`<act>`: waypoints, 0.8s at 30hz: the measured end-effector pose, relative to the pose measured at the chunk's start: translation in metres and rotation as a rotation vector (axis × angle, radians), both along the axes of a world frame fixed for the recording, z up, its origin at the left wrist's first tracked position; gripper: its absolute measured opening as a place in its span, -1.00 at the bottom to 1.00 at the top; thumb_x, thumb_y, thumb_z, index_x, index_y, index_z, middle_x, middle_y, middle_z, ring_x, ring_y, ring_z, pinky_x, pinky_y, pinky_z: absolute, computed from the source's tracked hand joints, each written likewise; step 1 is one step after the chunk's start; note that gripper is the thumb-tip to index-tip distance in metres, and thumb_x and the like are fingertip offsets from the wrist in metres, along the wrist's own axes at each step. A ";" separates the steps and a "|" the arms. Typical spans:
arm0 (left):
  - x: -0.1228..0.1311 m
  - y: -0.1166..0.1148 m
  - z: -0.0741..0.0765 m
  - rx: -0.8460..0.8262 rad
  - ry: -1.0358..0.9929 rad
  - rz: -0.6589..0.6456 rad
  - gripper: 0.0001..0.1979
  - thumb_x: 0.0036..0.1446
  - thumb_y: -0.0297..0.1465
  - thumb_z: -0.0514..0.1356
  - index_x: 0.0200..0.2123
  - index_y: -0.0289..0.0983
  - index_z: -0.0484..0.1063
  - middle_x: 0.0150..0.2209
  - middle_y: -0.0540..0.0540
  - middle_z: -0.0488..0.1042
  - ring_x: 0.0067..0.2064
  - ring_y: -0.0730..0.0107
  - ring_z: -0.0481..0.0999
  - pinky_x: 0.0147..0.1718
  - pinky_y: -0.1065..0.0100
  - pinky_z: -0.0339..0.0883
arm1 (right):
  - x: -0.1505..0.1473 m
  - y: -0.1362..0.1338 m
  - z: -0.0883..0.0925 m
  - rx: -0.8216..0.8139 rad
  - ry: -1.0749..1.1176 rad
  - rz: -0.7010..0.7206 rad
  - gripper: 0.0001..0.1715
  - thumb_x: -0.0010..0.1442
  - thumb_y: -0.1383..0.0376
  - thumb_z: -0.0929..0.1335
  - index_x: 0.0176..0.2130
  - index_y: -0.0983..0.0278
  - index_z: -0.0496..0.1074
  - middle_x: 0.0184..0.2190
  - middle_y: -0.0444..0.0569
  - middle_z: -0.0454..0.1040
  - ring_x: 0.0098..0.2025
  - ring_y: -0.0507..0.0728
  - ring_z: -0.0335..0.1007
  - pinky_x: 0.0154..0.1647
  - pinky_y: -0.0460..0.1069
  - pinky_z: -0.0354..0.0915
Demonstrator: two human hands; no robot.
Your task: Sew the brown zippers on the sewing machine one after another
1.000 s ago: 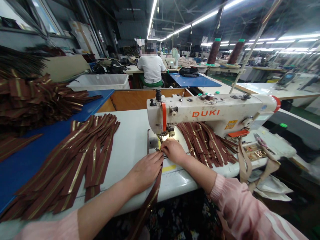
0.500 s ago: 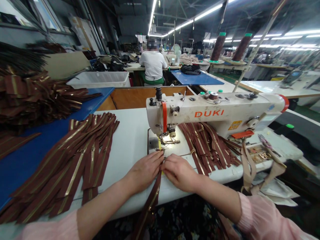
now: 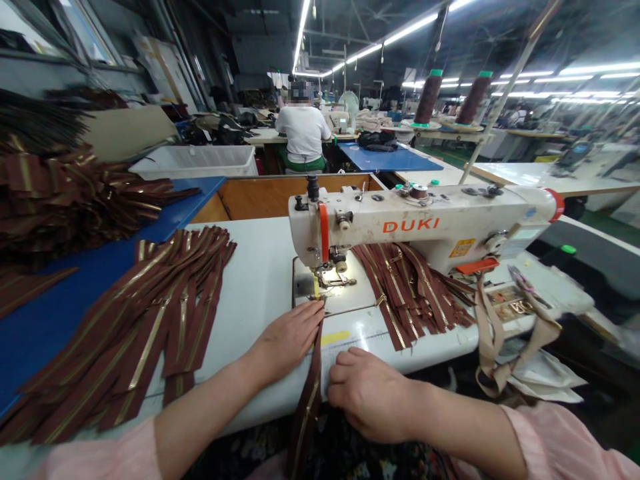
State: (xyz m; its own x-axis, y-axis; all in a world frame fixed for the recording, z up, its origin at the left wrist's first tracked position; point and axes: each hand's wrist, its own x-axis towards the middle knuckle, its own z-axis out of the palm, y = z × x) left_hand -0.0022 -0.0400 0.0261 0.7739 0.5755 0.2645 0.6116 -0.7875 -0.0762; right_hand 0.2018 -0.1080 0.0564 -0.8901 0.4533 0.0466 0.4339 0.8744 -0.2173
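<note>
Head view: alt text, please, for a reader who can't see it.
A person's left hand rests on a brown zipper strip at a white DUKI sewing machine. The curled right hand is by the front table edge. More brown zippers lie on both sides.

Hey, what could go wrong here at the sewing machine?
The left hand lies close to the stitching end of the sewing machine, so it might get nipped. The brown zipper strip beneath its fingertips hangs over the near edge of the table, so its weight could pull it crooked.
</note>
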 end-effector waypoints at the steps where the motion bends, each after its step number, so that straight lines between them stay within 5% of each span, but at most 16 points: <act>1: 0.000 0.000 0.000 -0.004 -0.001 -0.003 -0.63 0.26 -0.53 -0.10 0.00 -0.43 0.39 0.05 -0.27 0.45 0.15 0.25 0.35 0.13 0.22 0.23 | 0.002 -0.002 0.000 -0.008 0.015 -0.029 -0.95 0.05 0.35 0.32 -0.38 0.28 0.38 -0.38 -0.06 0.38 -0.28 0.14 0.21 -0.23 0.01 0.15; 7: -0.004 0.000 0.000 -0.111 -0.051 0.021 -0.62 0.19 -0.51 -0.02 0.06 -0.39 0.33 0.12 -0.26 0.38 0.19 0.24 0.30 0.13 0.18 0.24 | -0.011 0.016 0.009 0.068 0.193 -0.149 -0.67 0.13 0.43 0.25 -0.08 0.32 0.34 -0.15 0.04 0.37 -0.14 0.15 0.21 -0.12 0.02 0.17; 12: -0.010 0.002 -0.004 -0.193 -0.073 0.012 -0.54 0.11 -0.51 0.04 0.12 -0.40 0.27 0.16 -0.27 0.33 0.21 0.24 0.26 0.18 0.14 0.18 | -0.030 0.037 0.010 0.189 0.070 0.035 -0.89 0.12 0.39 0.30 -0.30 0.31 0.42 -0.23 0.05 0.39 -0.16 0.18 0.25 -0.09 0.06 0.16; 17: -0.010 0.003 -0.003 -0.171 -0.093 -0.005 -0.57 0.14 -0.52 0.00 0.10 -0.35 0.30 0.14 -0.25 0.36 0.19 0.28 0.30 0.14 0.16 0.24 | -0.029 0.038 0.012 0.272 0.038 0.090 -0.91 0.17 0.40 0.29 -0.28 0.33 0.40 -0.30 0.02 0.40 -0.17 0.17 0.24 -0.14 0.03 0.16; 24: -0.004 0.002 -0.003 -0.036 -0.048 -0.006 -0.62 0.25 -0.53 -0.12 0.03 -0.40 0.37 0.07 -0.27 0.43 0.16 0.27 0.33 0.12 0.20 0.27 | -0.003 0.019 -0.019 0.281 0.089 -0.007 -0.90 0.29 0.34 0.25 -0.27 0.29 0.35 -0.29 -0.03 0.41 -0.25 0.13 0.20 -0.22 0.01 0.14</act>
